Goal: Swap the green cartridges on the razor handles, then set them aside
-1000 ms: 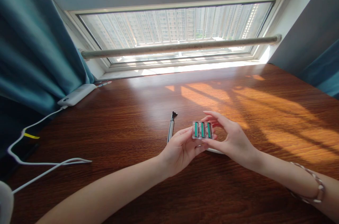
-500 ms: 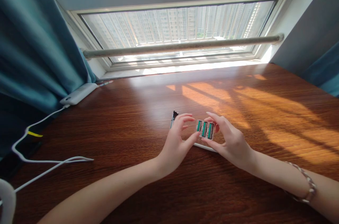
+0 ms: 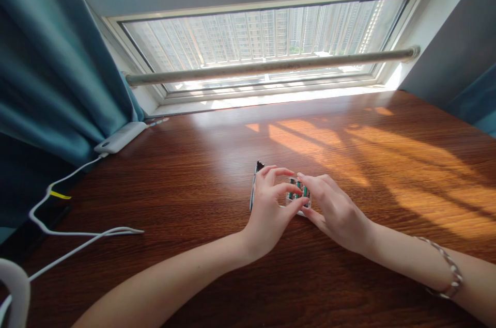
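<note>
A small clear case of razor cartridges [image 3: 291, 189], with three green-and-black blades in a row, lies between my hands just above or on the table. My right hand [image 3: 337, 206] grips its right side between thumb and fingers. Over the case reaches my left hand [image 3: 267, 204], its thumb and index finger closed at the case's lower right part, by the rightmost blade. Whether they pinch that single cartridge I cannot tell. Beside the left hand lies a slim razor-like item [image 3: 253, 191] with a black end, partly hidden by the hand. A white strip shows under the case.
The brown wooden table [image 3: 186, 178] runs back to the window, with a metal bar [image 3: 271, 65] across it. A white power strip [image 3: 120, 138] with a white cable [image 3: 64, 233] lies at the left by the blue curtain [image 3: 65, 59].
My left hand has moved right, over the case, and its thumb and index finger have come together at its right part. The right fingers have closed in on the case.
</note>
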`<state>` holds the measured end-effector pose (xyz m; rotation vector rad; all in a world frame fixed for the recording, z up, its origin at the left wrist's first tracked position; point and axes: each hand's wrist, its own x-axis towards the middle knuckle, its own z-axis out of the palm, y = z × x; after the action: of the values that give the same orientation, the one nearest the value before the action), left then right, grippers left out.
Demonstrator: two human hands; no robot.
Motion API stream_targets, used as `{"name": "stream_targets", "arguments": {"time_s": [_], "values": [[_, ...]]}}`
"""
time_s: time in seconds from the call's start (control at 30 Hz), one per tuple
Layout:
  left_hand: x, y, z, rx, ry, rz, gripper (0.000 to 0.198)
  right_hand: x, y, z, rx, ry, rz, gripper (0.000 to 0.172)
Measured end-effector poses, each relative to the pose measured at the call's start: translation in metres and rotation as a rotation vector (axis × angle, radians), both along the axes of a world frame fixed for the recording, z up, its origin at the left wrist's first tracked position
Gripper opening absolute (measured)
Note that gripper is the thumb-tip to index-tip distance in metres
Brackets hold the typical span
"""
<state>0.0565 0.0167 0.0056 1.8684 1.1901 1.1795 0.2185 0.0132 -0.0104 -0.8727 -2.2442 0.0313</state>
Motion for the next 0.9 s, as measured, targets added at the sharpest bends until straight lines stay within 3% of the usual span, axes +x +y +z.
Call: {"name": "stream_targets", "arguments": {"time_s": [0.27, 0.63, 0.77, 0.9], "values": [[0.0, 0.002, -0.006, 0.001, 0.037, 0.033, 0.004, -0.001, 0.001, -0.003, 0.038, -0.088, -0.03, 0.065], [-0.002, 0.005, 0.001, -0.123, -0.034, 0.016, 0.007, -0.001, 0.002, -0.004, 0.01, -0.049, -0.029, 0.062], [-0.011, 0.014, 0.003, -0.259, -0.173, 0.049, 0.01, 0.013, 0.022, -0.012, -0.112, 0.029, -0.186, 0.058], [-0.021, 0.026, 0.001, -0.629, -0.553, -0.047, 0.016, 0.034, 0.051, -0.026, -0.213, 0.052, -0.448, 0.053]]}}
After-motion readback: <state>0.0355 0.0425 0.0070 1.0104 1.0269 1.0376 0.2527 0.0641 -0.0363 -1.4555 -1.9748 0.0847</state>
